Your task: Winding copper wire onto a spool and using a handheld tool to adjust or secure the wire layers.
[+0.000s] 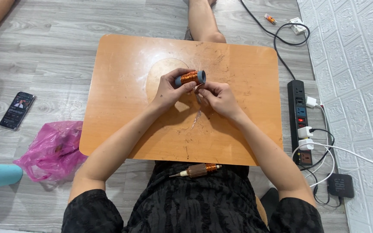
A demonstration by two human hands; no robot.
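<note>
One small spool [190, 77] wound with copper wire sits above the middle of the wooden tabletop [121, 129], held off the surface. The left hand [169, 90] grips it — fingers curled around the grey left end, thumb pressed under the copper winding. The right hand [220, 97] lies just beside it, fingers pinched narrow on a thin strand of wire [198, 100] that trails down from the spool toward the tabletop. Both forearms reach forward and angle inward, so the two hands nearly meet.

One motor rotor [196, 171] with a copper end rests on the person's dark lap, just below the near edge. On the floor to the left lie one phone [17, 110] and one pink plastic bag [52, 151]; to the right — one black power strip [299, 121] with three white plugs in it.
</note>
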